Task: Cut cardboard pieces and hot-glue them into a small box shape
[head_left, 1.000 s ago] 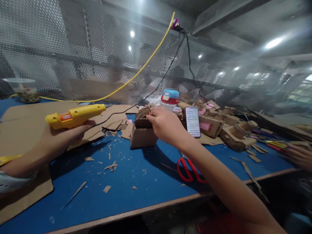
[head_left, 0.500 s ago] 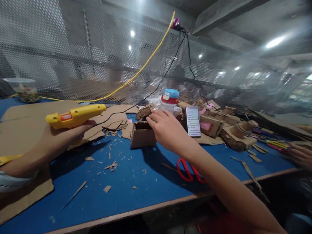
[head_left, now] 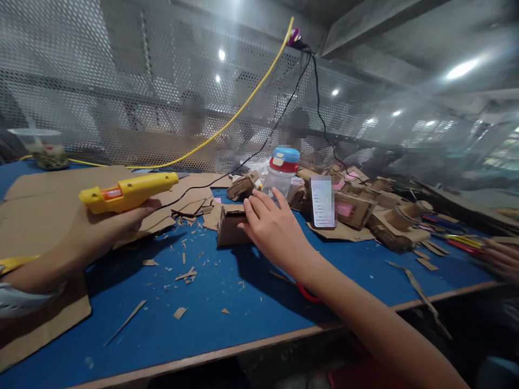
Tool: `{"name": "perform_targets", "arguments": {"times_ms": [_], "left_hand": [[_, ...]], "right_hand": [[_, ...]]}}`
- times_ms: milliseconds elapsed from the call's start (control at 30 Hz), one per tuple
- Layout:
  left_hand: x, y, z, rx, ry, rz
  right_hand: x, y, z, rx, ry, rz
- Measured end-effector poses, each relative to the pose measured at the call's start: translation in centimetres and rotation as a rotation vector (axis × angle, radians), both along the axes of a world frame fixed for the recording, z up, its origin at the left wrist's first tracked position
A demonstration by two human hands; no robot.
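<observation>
My left hand [head_left: 133, 216] is wrapped round a yellow glue gun [head_left: 130, 193], raised over the left part of the blue table, its nozzle to the right. My right hand [head_left: 270, 221] is at the right end of a small open cardboard box [head_left: 231, 231], fingers apart and covering that end; it appears to touch the box. Behind this hand stands a clear bottle [head_left: 284, 167] with a blue and red lid. Red-handled scissors [head_left: 307, 293] lie partly hidden beneath my right forearm.
Cardboard sheets [head_left: 52, 189] cover the table's left side. A phone [head_left: 323, 202] leans upright before piled cardboard pieces [head_left: 389, 216]. Scraps lie on the blue table [head_left: 203, 324]. Another person's hand [head_left: 500, 256] is at the right edge. A plastic cup [head_left: 42, 148] stands back left.
My right hand has shifted a little down and towards me over the box's right end, now covering more of the scissors with the forearm. My left hand and glue gun look nearly unmoved.
</observation>
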State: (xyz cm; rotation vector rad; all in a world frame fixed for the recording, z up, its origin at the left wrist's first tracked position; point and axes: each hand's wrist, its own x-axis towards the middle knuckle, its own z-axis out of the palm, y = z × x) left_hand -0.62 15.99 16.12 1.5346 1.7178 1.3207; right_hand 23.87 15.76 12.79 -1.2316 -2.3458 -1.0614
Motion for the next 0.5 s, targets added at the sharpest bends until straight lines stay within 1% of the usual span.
{"name": "perform_targets", "arguments": {"times_ms": [133, 200, 333, 500], "left_hand": [[-0.2, -0.1, -0.3, -0.022, -0.050, 0.033], [-0.5, 0.1, -0.5, -0.009, -0.059, 0.023], [-1.1, 0.9, -1.2, 0.013, -0.036, -0.025], [-1.4, 1.4, -1.6, 0.015, 0.006, -0.014]], "right_hand": [[0.2, 0.4, -0.4, 0.024, 0.019, 0.036], [0.3, 0.6, -0.5, 0.033, 0.029, 0.051], [0.5, 0.9, -0.7, 0.054, 0.070, 0.079], [0.6, 1.2, -1.0, 0.013, 0.139, 0.113]]}}
